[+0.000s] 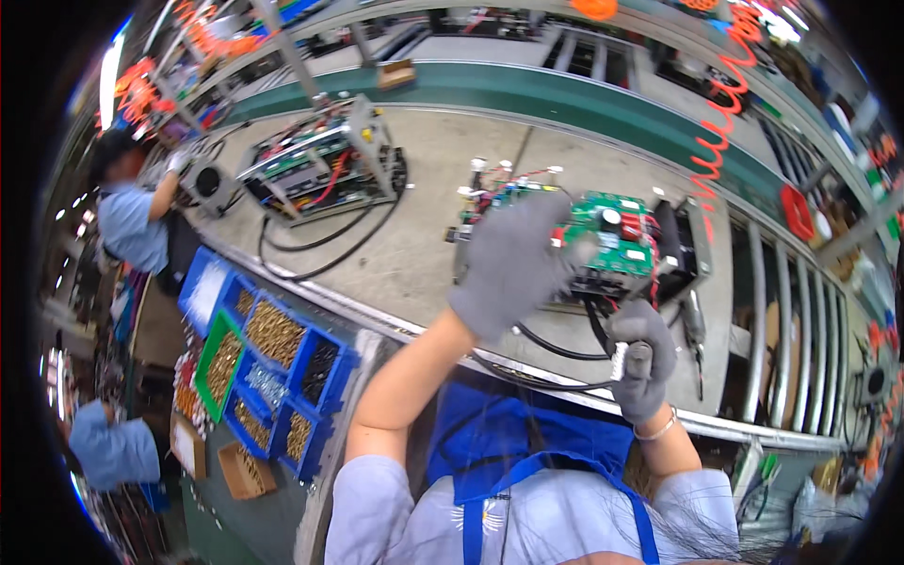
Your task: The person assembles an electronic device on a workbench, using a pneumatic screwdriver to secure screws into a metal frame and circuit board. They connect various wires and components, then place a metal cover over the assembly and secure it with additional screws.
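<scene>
My left hand [513, 264], in a grey glove and blurred, is over the left part of an electronic unit with a green circuit board [612, 231]. Its thumb stands apart from the fingers, and nothing shows in its grasp. The hand hides part of the unit. Just in front of the unit, my right hand [644, 367], also gloved in grey, is closed around a white ribbed strip [619, 362]; the rest of that strip is hidden by the fingers. A black cable [556, 384] runs along the bench edge to this hand.
A power screwdriver [694, 320] is right of my right hand. Another open unit [325, 165] stands farther left on the bench [424, 141]. Blue bins [315, 372] of fasteners are at left, metal rollers [782, 330] at right. A co-worker [132, 217] works at far left. A red coiled hose [720, 132] hangs at right.
</scene>
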Action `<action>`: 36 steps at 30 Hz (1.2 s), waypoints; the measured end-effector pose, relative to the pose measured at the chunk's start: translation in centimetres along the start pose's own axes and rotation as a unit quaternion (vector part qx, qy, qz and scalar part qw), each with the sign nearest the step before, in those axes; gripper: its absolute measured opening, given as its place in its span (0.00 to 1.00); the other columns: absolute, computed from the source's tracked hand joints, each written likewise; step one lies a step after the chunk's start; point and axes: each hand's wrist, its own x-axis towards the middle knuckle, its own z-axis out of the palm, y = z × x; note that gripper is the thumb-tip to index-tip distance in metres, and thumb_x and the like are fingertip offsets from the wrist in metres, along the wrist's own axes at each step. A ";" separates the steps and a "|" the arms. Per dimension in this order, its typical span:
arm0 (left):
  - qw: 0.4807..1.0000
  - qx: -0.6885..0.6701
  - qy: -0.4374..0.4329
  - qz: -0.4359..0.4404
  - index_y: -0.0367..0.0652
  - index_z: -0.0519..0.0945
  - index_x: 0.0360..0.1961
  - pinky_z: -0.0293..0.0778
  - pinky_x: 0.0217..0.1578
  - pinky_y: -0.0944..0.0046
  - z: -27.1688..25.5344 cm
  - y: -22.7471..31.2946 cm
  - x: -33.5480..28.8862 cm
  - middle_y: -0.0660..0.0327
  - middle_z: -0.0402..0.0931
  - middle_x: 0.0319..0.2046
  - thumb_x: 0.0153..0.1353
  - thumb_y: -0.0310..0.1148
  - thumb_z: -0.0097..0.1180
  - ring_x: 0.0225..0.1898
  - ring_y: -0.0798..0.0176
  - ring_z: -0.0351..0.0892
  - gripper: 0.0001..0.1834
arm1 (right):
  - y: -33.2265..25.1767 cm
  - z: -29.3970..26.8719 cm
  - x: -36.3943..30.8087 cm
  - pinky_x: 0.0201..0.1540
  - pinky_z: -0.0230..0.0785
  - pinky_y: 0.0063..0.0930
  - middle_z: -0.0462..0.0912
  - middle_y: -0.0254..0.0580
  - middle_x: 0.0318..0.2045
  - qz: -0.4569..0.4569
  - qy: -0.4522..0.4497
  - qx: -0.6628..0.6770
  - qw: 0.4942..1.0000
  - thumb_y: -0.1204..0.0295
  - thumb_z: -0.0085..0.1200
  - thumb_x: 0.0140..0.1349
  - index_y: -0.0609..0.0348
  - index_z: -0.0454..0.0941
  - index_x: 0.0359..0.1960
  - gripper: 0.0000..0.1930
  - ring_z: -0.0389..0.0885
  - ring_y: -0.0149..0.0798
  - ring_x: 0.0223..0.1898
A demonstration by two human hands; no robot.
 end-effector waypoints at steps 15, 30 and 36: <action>0.945 -0.246 0.066 -0.206 0.40 0.81 0.44 0.70 0.29 0.69 -0.2 -2.3 -3.3 0.65 0.79 0.26 0.61 0.34 0.61 0.26 0.73 0.74 0.13 | -3.1 0.0 8.2 0.45 0.72 0.33 0.80 0.43 0.38 0.165 -0.337 0.002 0.927 0.68 0.47 0.71 0.59 0.73 0.49 0.11 0.81 0.40 0.41; 0.826 -0.492 0.088 -0.260 0.38 0.78 0.41 0.61 0.20 0.74 3.1 -2.4 -10.5 0.68 0.70 0.19 0.71 0.44 0.48 0.19 0.77 0.64 0.18 | -2.3 4.2 11.7 0.27 0.70 0.26 0.76 0.38 0.20 0.244 -0.394 -0.144 0.874 0.64 0.53 0.66 0.62 0.79 0.34 0.12 0.77 0.30 0.21; 0.770 -0.569 0.143 -0.252 0.37 0.78 0.42 0.62 0.23 0.73 4.2 -2.2 -11.5 0.68 0.70 0.22 0.70 0.38 0.51 0.22 0.78 0.65 0.13 | -2.0 5.1 14.8 0.31 0.67 0.31 0.76 0.40 0.22 0.218 -0.481 -0.195 0.827 0.69 0.54 0.61 0.65 0.79 0.28 0.11 0.74 0.31 0.26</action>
